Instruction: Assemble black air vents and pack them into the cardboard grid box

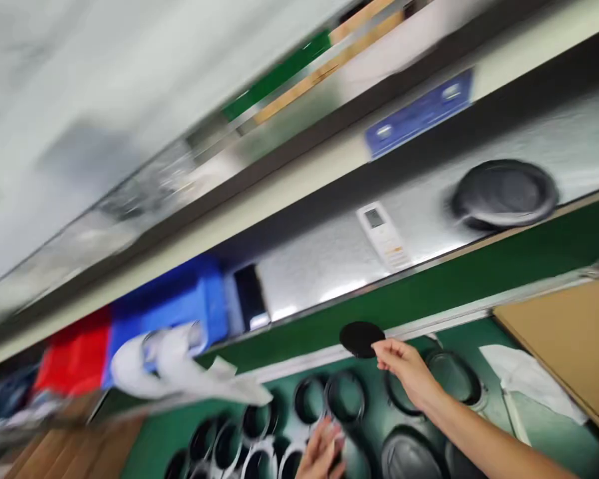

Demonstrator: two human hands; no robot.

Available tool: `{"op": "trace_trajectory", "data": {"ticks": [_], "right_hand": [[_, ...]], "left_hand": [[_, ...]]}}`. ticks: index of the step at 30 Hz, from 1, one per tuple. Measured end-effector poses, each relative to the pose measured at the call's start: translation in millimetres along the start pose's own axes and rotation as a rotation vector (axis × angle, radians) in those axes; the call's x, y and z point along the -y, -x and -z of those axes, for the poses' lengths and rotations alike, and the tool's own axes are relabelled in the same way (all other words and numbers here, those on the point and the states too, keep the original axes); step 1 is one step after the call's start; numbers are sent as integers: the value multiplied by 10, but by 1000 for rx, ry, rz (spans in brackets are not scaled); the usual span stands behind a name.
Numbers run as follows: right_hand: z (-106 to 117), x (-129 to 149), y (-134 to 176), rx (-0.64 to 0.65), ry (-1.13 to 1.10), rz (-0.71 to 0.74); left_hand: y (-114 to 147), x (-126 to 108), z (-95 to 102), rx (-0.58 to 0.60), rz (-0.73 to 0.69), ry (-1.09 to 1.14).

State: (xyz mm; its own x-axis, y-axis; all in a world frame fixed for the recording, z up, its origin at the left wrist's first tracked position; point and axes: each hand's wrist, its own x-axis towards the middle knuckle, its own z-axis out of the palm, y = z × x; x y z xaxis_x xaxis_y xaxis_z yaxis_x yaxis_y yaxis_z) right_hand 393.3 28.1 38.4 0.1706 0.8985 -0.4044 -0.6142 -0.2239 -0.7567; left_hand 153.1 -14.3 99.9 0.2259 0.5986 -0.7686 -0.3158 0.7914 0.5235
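Between the thumb and fingers of my right hand (402, 366) is the edge of a thin black disc (362, 339), lifted above the green work surface. My left hand (323, 452) is at the bottom of the view, blurred, its fingers partly curled and apart, near several black rings (345, 397). Whether it touches anything is hard to make out. Pale rings (259, 459) lie left of it. Larger round dark parts (410, 456) rest below my right forearm.
A metal shelf behind holds a white remote control (383, 234), a black round part (506, 193), a dark phone-like slab (251, 297), a blue bin (180, 306) and a red bin (74, 352). White paper rolls (154, 362) hang at left; cardboard (569, 346) stands at right.
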Motion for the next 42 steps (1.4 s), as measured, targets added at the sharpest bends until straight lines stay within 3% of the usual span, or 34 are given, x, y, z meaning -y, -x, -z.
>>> {"op": "trace_trajectory", "data": {"ticks": [2,5,8,10,12,14,16,19,23,28,33,39,42], "right_hand": [[-450,-234,662,185,-3,-159],[-939,-326,1372,337,-54,-296],[-1222,-192,1739,649,91,-365],[-1309,-57,1841,805,364,-278],[-1348,36,1871,755,695,43],[-1371,38,1867,599,982,420],[-1397,-47,1868,541,1176,608],[-1442,-204,1906,594,1239,578],[-1491,-218,1973,616,1062,448],[-1450,-90,2032,484,820,399],[-1285,-81,2104,429,766,374],[-1054,-81,2139,364,839,426],[-966,-161,2167,406,1038,648]], "left_hand": [[140,111,130,52,-131,116],[287,64,272,260,-219,246],[533,-54,440,358,-216,368],[740,-74,579,388,-224,428],[927,-42,712,439,-197,472],[1069,17,808,508,-142,501],[1165,78,860,551,-141,520],[1259,135,890,585,-193,501],[1345,152,905,649,-164,431],[1386,141,860,722,-128,404],[1353,169,770,739,-71,387],[1271,226,627,729,-16,366],[1204,241,570,650,3,416]]}}
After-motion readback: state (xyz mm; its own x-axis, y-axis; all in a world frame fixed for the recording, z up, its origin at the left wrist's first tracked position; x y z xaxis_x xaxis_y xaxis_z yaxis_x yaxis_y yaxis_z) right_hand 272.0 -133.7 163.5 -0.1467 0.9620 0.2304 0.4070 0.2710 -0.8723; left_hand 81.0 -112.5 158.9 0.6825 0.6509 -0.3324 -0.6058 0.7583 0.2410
